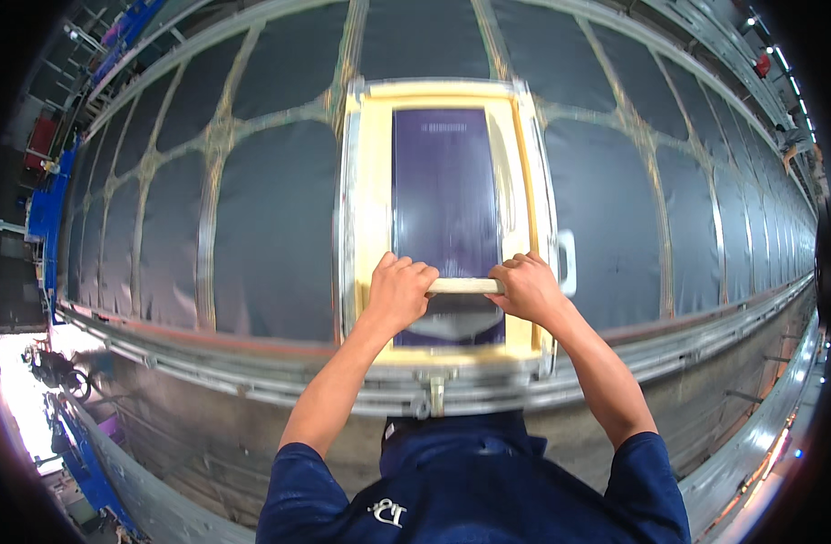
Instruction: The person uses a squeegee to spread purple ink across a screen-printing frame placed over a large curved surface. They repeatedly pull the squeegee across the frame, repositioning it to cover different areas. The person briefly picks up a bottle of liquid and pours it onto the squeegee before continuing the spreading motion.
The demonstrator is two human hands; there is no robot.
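A screen frame [541, 199] with a metal border, pale yellow margins and a long purple middle panel [443, 190] lies across the long table. A pale bar [463, 286] spans the lower part of the panel. My left hand [399, 288] is closed on the bar's left end, and my right hand [528, 285] is closed on its right end. A white handle [566, 263] sticks out from the frame's right side. Below the bar, the panel has a dark, glossy band.
Dark grey sheets [270, 227] with transparent seams cover the long table to both sides. Metal rails [207, 367] run along its near edge. Blue machinery [48, 227] and a bicycle-like dark shape [62, 372] are at the left. Another person [792, 140] is at the far right.
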